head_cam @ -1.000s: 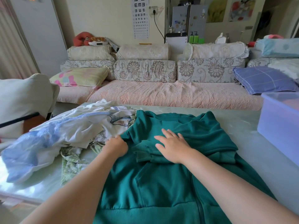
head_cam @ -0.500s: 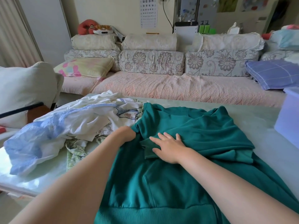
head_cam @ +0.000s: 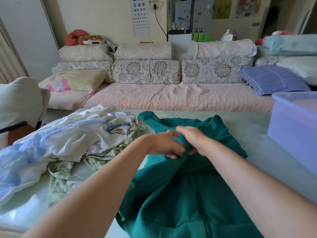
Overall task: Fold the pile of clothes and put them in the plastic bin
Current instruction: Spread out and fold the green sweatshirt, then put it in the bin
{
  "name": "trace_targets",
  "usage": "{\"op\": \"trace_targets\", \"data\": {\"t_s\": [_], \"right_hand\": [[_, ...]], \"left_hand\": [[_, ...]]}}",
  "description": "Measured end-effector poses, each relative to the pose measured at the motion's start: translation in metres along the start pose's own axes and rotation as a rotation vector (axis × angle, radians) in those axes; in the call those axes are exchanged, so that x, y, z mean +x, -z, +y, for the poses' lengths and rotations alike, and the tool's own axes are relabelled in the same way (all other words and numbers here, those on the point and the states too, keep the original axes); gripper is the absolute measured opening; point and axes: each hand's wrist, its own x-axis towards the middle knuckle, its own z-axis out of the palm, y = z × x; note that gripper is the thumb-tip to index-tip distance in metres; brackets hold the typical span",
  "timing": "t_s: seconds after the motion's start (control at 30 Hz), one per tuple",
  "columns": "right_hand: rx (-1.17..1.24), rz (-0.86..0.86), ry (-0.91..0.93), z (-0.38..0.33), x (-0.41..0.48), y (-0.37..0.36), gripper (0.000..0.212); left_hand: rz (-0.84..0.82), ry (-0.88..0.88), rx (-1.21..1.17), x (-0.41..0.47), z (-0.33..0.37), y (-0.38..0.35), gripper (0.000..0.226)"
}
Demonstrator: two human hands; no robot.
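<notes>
Lengthwise, green sweatshirt (head_cam: 180, 194) runs toward the sofa (head_cam: 171, 98), hem nearest.

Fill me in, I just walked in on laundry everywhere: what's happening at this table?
A person is folding a green sweatshirt on the table. The left hand and right hand both grip bunched fabric near its middle. A pile of unfolded clothes lies to its left; the plastic bin stands on the right, and the sweatshirt is not yet in it.

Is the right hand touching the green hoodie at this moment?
Touching. The head view shows the right hand gripping a bunched fold of the green hoodie, with no gap between them.
</notes>
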Motion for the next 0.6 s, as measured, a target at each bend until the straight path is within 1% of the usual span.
{"op": "trace_targets", "data": {"t_s": [0.03, 0.07, 0.1, 0.13, 0.17, 0.2, 0.23, 0.3, 0.37, 0.4, 0.43, 0.47, 0.5, 0.53, 0.57, 0.6], "right_hand": [[-0.088, 0.011, 0.034, 0.009, 0.0, 0.001, 0.022], [-0.155, 0.038, 0.064, 0.017, 0.0, 0.0, 0.029], [-0.174, 0.073, 0.083, 0.023, 0.001, 0.002, 0.038], [-0.171, 0.113, 0.094, 0.025, 0.001, 0.004, 0.042], [-0.171, 0.166, 0.119, 0.024, 0.0, 0.007, 0.04], [-0.185, 0.219, 0.141, 0.021, -0.001, 0.012, 0.038], [-0.201, 0.269, 0.156, 0.019, 0.0, 0.017, 0.037], [-0.283, 0.344, 0.153, 0.018, -0.001, 0.031, 0.041], [-0.514, 0.355, 0.095, 0.028, -0.004, 0.046, 0.042], [-0.657, 0.332, 0.061, 0.035, -0.006, 0.05, 0.038], [-0.786, 0.302, 0.035, 0.041, -0.008, 0.051, 0.032], [-0.89, 0.286, 0.019, 0.045, -0.01, 0.05, 0.027], [-0.986, 0.289, 0.019, 0.047, -0.012, 0.047, 0.031], [-1.091, 0.31, 0.054, 0.047, -0.01, 0.045, 0.043], [-1.189, 0.337, 0.137, 0.045, -0.009, 0.041, 0.062], [-1.248, 0.339, 0.269, 0.043, -0.007, 0.038, 0.081]], "left_hand": [[-0.091, 0.04, 0.038, 0.003, -0.002, -0.006, 0.029], [-0.151, 0.065, 0.037, 0.004, -0.002, -0.008, 0.02], [-0.181, 0.068, -0.01, 0.004, -0.001, -0.005, 0.016], [-0.189, 0.06, -0.07, 0.002, 0.002, 0.001, 0.015], [-0.175, 0.04, -0.109, -0.001, 0.005, 0.009, 0.014], [-0.125, 0.015, -0.114, -0.001, 0.008, 0.018, 0.014], [-0.031, -0.003, -0.066, -0.002, 0.009, 0.027, 0.014], [0.243, 0.006, 0.169, 0.005, 0.002, 0.041, 0.018], [0.459, 0.028, 0.444, 0.016, -0.011, 0.048, 0.024], [0.508, 0.024, 0.585, 0.022, -0.018, 0.051, 0.022], [0.509, 0.014, 0.705, 0.028, -0.024, 0.051, 0.018], [0.476, 0.013, 0.791, 0.032, -0.027, 0.05, 0.026], [0.415, 0.024, 0.827, 0.034, -0.028, 0.048, 0.045], [0.334, 0.04, 0.82, 0.037, -0.027, 0.044, 0.067], [0.264, 0.07, 0.817, 0.039, -0.024, 0.039, 0.085], [0.202, 0.094, 0.84, 0.043, -0.023, 0.034, 0.095]]}}
